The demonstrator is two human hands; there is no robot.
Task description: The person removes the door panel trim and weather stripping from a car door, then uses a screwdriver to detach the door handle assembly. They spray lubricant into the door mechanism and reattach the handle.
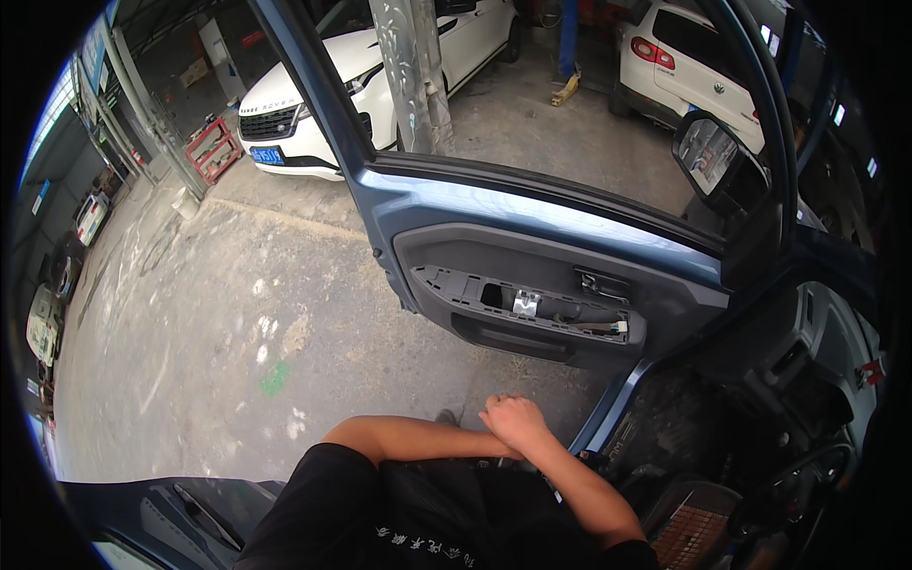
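Note:
My right hand [513, 421] lies across the end of my left forearm [427, 441], its fingers curled; whatever they may hold is hidden. My left hand is mostly covered by my right wrist, so its fingers do not show. Beyond both hands stands an open blue car door with a dark grey inner panel [518, 244]. An uncovered long recess in its armrest [465, 285] shows a silvery piece [525, 303] and a pale wire connector [619, 328]. The inner door handle [603, 284] sits above it. Neither hand touches the door.
The door's wing mirror [712, 157] is at the upper right. At the lower right are the steering wheel [803, 475] and a seat with a beaded cover [689, 532]. Two white cars [323, 85] [698, 71], a pillar [410, 76] and a red rack [213, 152] stand beyond.

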